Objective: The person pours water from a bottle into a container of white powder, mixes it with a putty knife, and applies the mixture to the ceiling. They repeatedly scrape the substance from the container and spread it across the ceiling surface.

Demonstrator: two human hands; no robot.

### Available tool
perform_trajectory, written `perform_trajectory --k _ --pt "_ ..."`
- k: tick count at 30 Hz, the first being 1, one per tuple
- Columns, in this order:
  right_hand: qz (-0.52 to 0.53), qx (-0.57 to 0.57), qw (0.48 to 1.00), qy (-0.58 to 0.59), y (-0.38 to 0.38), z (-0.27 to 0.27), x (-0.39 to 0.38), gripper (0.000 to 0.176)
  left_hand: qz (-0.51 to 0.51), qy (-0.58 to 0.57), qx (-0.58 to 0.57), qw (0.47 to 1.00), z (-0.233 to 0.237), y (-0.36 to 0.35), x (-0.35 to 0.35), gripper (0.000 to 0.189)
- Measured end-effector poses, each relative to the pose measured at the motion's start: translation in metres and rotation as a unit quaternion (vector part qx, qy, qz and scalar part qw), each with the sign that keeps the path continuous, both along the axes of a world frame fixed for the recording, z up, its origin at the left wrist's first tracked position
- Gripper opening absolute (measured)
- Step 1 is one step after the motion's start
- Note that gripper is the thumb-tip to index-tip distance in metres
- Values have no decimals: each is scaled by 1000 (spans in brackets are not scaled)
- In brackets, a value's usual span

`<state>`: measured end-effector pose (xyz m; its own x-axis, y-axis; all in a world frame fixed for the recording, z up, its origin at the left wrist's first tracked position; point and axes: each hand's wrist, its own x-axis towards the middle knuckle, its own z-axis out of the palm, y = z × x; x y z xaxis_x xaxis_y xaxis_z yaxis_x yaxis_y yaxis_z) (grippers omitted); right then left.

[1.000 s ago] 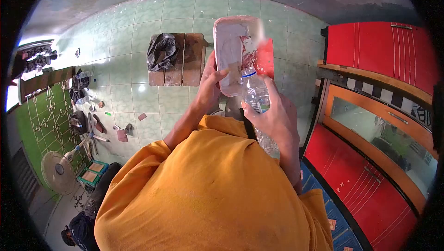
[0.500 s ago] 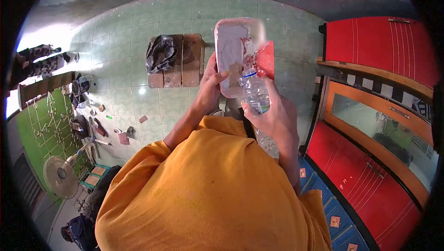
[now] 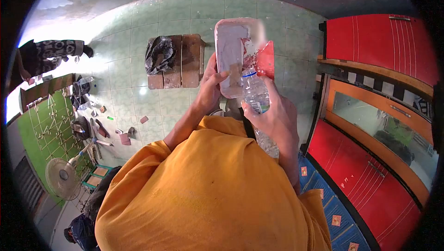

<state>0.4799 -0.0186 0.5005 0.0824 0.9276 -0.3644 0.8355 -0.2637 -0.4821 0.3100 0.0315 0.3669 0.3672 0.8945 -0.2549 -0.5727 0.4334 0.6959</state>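
My left hand [image 3: 212,86] is wrapped round the left edge of a shallow rectangular tray [image 3: 219,43], its thumb over the rim. Smooth grey paste [image 3: 231,43] covers much of the tray's inside, and a wet tan patch [image 3: 235,73] lies near the thumb. My right hand [image 3: 277,114] grips a clear plastic bottle [image 3: 255,91] with a blue ring at its neck. The bottle's mouth is tilted over the tray's near right part. Beyond my right fingers is a flat red piece [image 3: 265,59], smeared with paste; whether the fingers touch it is hidden.
A low wooden stool [image 3: 188,61] carries a crumpled black plastic bag [image 3: 160,55]. Red cabinets [image 3: 358,167] line the right side. A fan [image 3: 62,179] and scattered items lie at left. Another person's legs [image 3: 55,52] show near the bright doorway.
The other person's legs at the far left have shifted. My hands, the tray and the bottle stay almost in place; the view has turned very slightly.
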Motion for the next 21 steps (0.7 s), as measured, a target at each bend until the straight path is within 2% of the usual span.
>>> perform_trajectory --k 3,9,12,14,16,19,21 --pt "12 54 998 18 -2 -6 3 74 -2 -33 -11 999 -4 0 1 81" --pt "-2 99 991 87 -2 -9 8 69 -10 -25 -8 1000 -1 2 1 77" --pt "10 180 973 141 -2 -20 14 69 4 -60 -46 997 -3 4 3 78" --pt "24 202 964 172 -2 -27 19 72 25 -30 -29 999 -9 7 1 76" --pt "46 221 959 169 -1 -40 20 78 35 -1 -15 999 -7 17 -10 75" --pt "52 313 931 180 -4 -73 19 81 69 27 -9 997 -3 31 -29 75" --pt "23 268 942 200 -7 -98 17 83 63 6 -46 997 -15 37 -52 76"
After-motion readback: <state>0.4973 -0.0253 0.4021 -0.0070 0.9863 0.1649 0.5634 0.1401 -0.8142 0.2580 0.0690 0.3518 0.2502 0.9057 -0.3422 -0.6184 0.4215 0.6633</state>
